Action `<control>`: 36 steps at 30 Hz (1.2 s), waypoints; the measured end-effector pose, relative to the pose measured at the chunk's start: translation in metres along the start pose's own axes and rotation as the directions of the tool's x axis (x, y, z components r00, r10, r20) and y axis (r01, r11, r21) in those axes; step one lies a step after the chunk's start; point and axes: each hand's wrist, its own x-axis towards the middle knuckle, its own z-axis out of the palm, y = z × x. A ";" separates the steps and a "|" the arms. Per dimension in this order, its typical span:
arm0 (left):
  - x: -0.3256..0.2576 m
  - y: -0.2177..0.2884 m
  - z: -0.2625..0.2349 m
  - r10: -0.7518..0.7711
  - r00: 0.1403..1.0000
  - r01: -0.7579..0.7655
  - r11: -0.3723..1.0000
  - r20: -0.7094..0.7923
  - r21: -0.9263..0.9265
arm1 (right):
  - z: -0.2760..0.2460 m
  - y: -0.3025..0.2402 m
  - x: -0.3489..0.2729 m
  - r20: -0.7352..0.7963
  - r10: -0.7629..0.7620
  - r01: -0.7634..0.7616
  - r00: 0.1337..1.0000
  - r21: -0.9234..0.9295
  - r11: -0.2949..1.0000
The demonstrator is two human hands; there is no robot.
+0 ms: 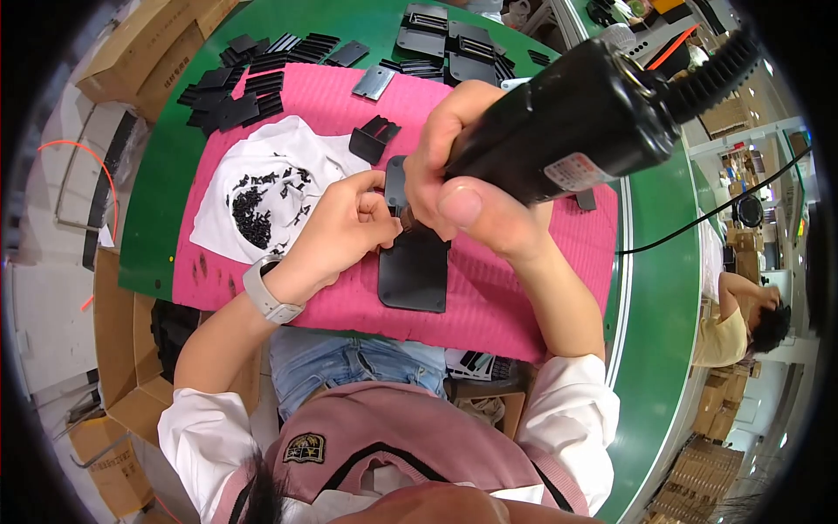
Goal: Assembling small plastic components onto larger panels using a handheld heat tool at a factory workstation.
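A black corded electric screwdriver (pixel 550 122) is gripped in my right hand (pixel 471 175), its tip hidden behind my fingers. It is over a flat black plate (pixel 413 272) lying on the pink foam mat (pixel 497 306). My left hand (pixel 349 223) has its fingers curled and pinched together at the middle of that plate, close to my right fingers; what the fingertips hold is hidden. Left of this hand, a white cloth (pixel 292 140) carries a heap of small black screws (pixel 251 218). A small black bracket (pixel 374 140) lies just beyond my left hand.
Black brackets and plates (pixel 231 109) are piled at the mat's far left, with hinged black plates (pixel 423 35) farther back on the green table (pixel 144 236). A grey metal plate (pixel 374 84) lies at the mat's far edge. The tool's cable (pixel 690 223) runs right. Another person (pixel 733 323) is off to the right.
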 end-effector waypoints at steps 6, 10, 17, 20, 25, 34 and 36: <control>-0.001 -0.001 0.000 0.035 0.999 -0.035 0.999 0.026 0.018 | 0.002 0.005 -0.004 -0.024 -0.036 0.035 0.999 -0.048 0.998; -0.003 0.006 0.003 -0.050 0.999 0.050 0.998 0.001 0.022 | 0.002 0.007 -0.005 -0.035 -0.058 0.055 0.998 -0.080 0.995; -0.004 -0.014 -0.003 0.190 0.982 -0.187 0.964 -0.001 0.189 | -0.007 -0.006 -0.003 0.015 0.002 0.000 1.000 -0.108 0.994; -0.017 -0.002 0.003 0.241 0.962 -0.171 0.898 -0.130 0.406 | -0.027 -0.020 -0.001 0.065 -0.063 0.054 0.996 0.136 0.989; -0.021 0.007 0.001 0.370 0.924 -0.348 0.919 -0.097 0.187 | -0.037 -0.020 0.002 0.033 -0.202 0.175 0.979 0.382 0.907; -0.021 0.011 -0.010 0.206 0.978 -0.202 0.974 0.033 -0.099 | -0.049 -0.012 0.000 0.111 -0.298 0.214 0.948 0.471 0.856; -0.021 0.011 -0.011 0.234 0.970 -0.229 0.971 0.069 -0.073 | -0.047 -0.011 -0.001 0.097 -0.288 0.211 0.953 0.469 0.858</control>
